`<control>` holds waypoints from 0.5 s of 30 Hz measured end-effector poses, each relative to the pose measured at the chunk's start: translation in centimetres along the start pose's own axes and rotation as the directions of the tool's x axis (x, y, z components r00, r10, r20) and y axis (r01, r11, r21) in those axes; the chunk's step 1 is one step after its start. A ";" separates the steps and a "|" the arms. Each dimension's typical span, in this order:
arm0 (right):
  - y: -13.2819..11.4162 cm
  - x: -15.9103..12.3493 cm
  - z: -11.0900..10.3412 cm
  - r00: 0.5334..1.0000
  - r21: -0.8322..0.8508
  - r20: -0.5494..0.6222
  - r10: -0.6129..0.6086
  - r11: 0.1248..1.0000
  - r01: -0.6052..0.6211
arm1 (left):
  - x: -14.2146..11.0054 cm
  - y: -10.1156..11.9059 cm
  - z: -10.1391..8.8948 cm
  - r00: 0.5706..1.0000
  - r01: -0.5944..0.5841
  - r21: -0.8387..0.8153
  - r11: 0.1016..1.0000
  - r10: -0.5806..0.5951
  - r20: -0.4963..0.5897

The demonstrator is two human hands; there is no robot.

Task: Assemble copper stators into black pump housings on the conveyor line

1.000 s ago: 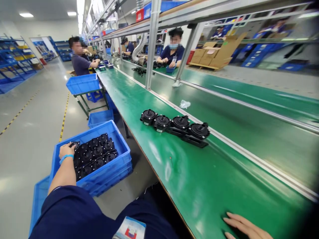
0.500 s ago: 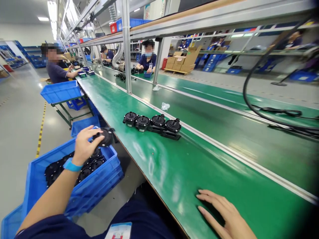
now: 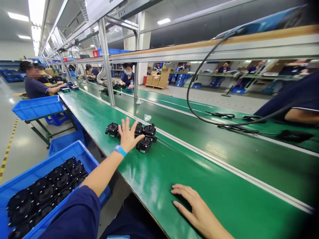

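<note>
My left hand (image 3: 127, 133) reaches out over the green conveyor belt (image 3: 159, 172) with fingers spread, holding nothing. It hovers right beside a round black plastic part (image 3: 144, 144) and in front of a short row of the same black parts (image 3: 147, 129). A blue band is on that wrist. My right hand (image 3: 196, 209) lies flat on the belt near me, fingers stretched out and empty. At my lower left a blue crate (image 3: 82, 156) holds several more black parts (image 3: 47, 191).
A co-worker (image 3: 37, 84) sits further up the line by another blue crate (image 3: 37, 107) on a stand. More people work across the belt, one sleeve (image 3: 294, 99) at the right. A black cable (image 3: 196, 113) loops onto the far belt. Metal frame posts (image 3: 107, 63) rise mid-table.
My left hand carried a black part from the blue crate to the belt, set it down beside the row and opened. My view swung right; my right hand stayed flat.
</note>
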State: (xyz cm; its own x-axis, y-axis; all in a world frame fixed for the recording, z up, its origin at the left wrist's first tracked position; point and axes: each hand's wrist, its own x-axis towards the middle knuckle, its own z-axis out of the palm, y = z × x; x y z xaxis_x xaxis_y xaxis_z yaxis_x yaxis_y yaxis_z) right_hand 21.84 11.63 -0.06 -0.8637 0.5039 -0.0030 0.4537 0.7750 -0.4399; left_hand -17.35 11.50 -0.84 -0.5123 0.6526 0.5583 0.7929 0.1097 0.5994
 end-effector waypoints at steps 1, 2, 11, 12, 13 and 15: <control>-0.1 0.0 -0.1 1.000 0.010 0.005 -0.001 1.000 0.000 | 0.4 -1.4 -0.7 0.995 0.059 0.015 0.998 -0.058 -0.077; -0.2 0.0 -0.3 1.000 0.019 0.008 0.000 1.000 0.000 | 0.6 -3.1 -1.6 0.980 0.137 0.009 0.991 -0.134 -0.149; -1.2 0.4 -0.7 1.000 0.051 0.019 0.013 0.999 -0.014 | 1.8 -14.8 -3.6 0.944 0.328 -0.205 0.922 -0.314 0.098; -1.2 0.5 -0.7 1.000 0.052 0.020 0.011 0.999 -0.012 | 2.3 -14.8 -2.7 0.942 0.333 -0.206 0.920 -0.317 0.106; -1.2 0.5 -0.7 1.000 0.055 0.020 0.011 0.998 -0.012 | 2.9 -14.5 -1.8 0.939 0.341 -0.207 0.917 -0.324 0.112; -1.2 0.5 -0.7 1.000 0.062 0.025 0.018 0.998 -0.019 | 4.1 -13.7 0.2 0.928 0.371 -0.209 0.905 -0.352 0.123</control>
State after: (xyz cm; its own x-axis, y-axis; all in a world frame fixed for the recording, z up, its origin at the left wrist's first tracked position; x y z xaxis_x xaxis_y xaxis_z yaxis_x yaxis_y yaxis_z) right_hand 20.96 11.20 1.06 -0.8608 0.5080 -0.0329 0.4556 0.7401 -0.4947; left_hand -30.22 12.81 -6.86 -0.7137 0.6593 0.2366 0.4585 0.1843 0.8694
